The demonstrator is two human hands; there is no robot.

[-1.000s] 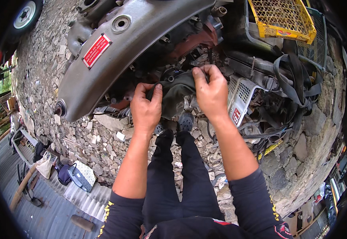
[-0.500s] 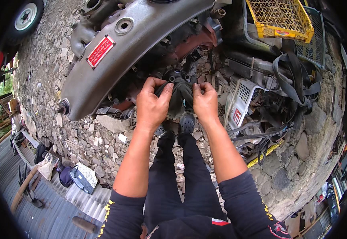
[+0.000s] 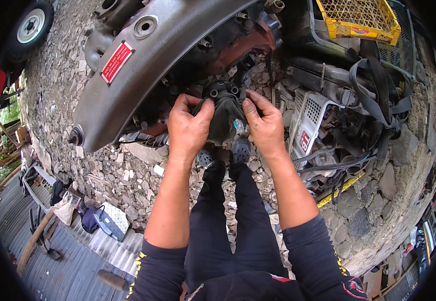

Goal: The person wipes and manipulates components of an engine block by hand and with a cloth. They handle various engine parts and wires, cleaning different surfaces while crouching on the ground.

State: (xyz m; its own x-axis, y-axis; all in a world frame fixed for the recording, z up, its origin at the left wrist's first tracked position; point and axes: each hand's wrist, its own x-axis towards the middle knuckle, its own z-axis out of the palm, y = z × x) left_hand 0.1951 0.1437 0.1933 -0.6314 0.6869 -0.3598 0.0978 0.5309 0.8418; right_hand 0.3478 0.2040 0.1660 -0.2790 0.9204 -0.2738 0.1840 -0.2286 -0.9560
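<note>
My left hand [image 3: 188, 128] and my right hand [image 3: 267, 125] are raised in front of me, each pinching one side of a dark grey-green cloth [image 3: 223, 120] between thumb and fingers. The cloth hangs down between them over my feet. At its top edge, just between my hands, sits a dark part with two round, hollow ends [image 3: 223, 92]; whether the cloth is wrapped around it or only touches it I cannot tell. Left of and beyond my hands is a large engine with a long grey metal cover [image 3: 128, 75].
Broken stone [image 3: 123, 175] covers the ground around my feet. To the right stand a white plastic crate [image 3: 308, 118] with metal parts, black straps [image 3: 366, 95] and a yellow crate [image 3: 361, 20]. A stone wall edge [image 3: 378, 220] runs along the right. A wheel [image 3: 31, 25] is far left.
My right hand has shifted slightly right and its fingers have moved along the cloth's edge, so the cloth is spread a little wider. The whole view has shifted slightly.
</note>
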